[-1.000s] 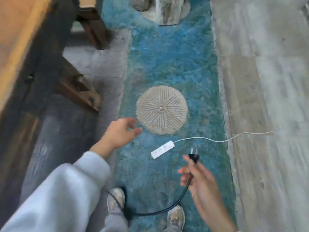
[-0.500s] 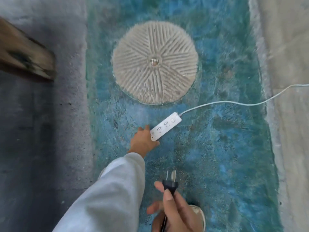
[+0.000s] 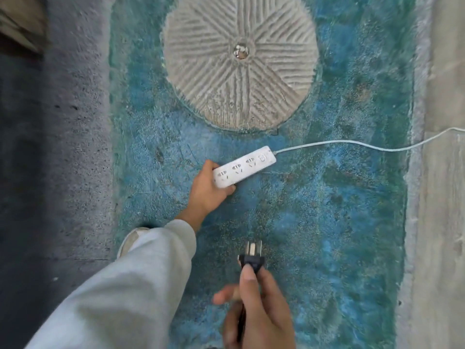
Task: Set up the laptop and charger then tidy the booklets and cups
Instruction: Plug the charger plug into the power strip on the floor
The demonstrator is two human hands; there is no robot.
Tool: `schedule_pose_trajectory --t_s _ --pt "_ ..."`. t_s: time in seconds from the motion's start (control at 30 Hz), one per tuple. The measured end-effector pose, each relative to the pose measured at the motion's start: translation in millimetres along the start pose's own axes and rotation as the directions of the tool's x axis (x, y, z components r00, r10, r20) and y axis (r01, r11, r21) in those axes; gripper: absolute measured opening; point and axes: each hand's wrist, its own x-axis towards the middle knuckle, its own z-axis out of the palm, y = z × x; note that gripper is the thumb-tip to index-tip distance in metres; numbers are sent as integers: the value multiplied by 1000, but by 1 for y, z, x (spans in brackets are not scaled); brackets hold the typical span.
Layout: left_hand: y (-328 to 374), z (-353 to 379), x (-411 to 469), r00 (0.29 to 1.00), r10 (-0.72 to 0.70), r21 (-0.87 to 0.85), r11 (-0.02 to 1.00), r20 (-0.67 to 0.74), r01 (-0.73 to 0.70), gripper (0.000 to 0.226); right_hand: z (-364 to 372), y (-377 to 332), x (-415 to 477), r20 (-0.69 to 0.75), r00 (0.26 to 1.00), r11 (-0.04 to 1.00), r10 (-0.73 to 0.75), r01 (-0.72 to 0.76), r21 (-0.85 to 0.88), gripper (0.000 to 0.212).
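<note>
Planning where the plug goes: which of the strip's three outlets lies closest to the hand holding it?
The end outlet of the power strip, beside the left hand; the other two sit nearer the switch.

The strip [image 3: 244, 167] is smooth white plastic with a faint sheen, and its cord [image 3: 352, 144] has a pale, rubbery sheath. The plug [image 3: 252, 260] is matt black plastic with bright metal prongs [image 3: 252, 248]. The floor [image 3: 327, 222] is rough concrete painted a mottled blue-green (worn and grainy) around a grooved stone disc [image 3: 239, 59], coarse and matt. The sleeve [image 3: 138, 285] is soft grey cloth.
</note>
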Motion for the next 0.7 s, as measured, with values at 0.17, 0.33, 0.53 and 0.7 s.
schedule_pose_trajectory --t_s 0.17,0.33,0.53,0.7 --pt "55 -41 -44 990 -16 -609 786 143 101 56 20 -45 -9 -107 986 967 -127 99 -234 16" --pt "128 -101 -95 986 72 -688 723 153 54 58 25 -106 -40 -69 925 795 -373 280 -538 20" --pt "205 -164 -169 965 157 -734 678 212 50 46 44 -169 -93 9 893 742 -449 379 -553 13" --pt "239 -194 -213 943 212 -814 573 258 93 36 51 -193 -126 142 928 887 -345 372 -272 25"
